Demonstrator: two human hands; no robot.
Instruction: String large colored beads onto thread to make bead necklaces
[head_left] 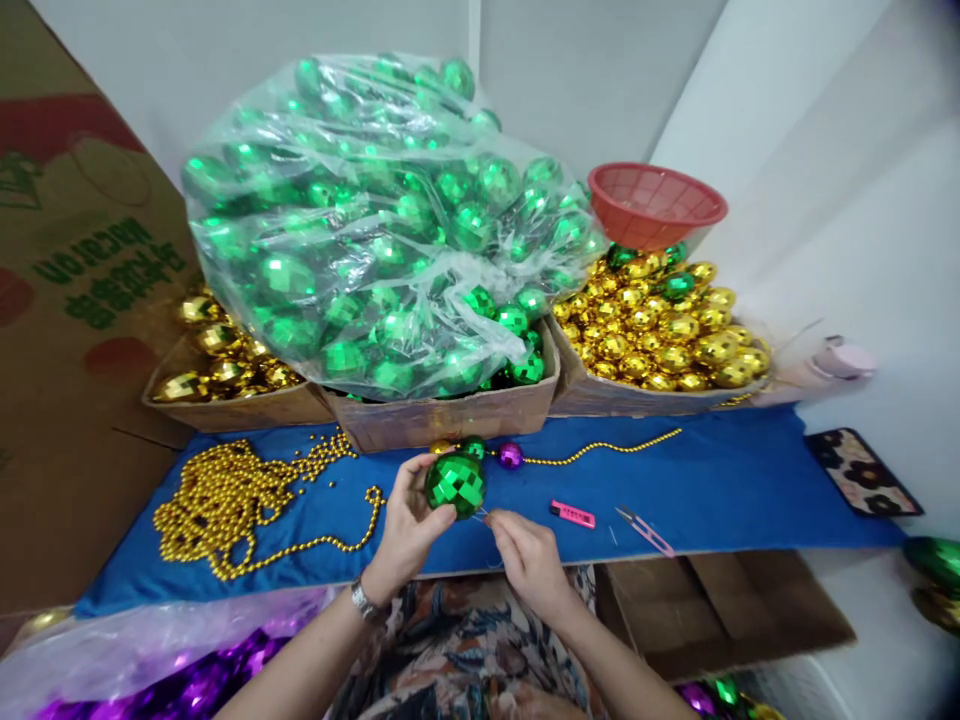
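Note:
A shiny green faceted ball [455,486] is gripped between the thumb and fingers of my left hand [409,520], above the front of the blue cloth [480,550]. Just right of the ball, my right hand [527,560] pinches something thin, like a thread or needle, that reaches to the ball's lower right side; its exact kind is too small to make out. Behind the ball lie a small green ball [473,447], a purple ball [511,455] and a partly hidden gold ball [440,447], in line with a gold bead string [600,450].
A pink cutter [573,514] and pink thread snips [646,531] lie right of my hands, near a phone [862,472]. Gold bead strands [217,500] pile at left. Behind stand boxes of gold balls [660,330] and a bulging bag of green balls [375,230], plus a red basket [656,205].

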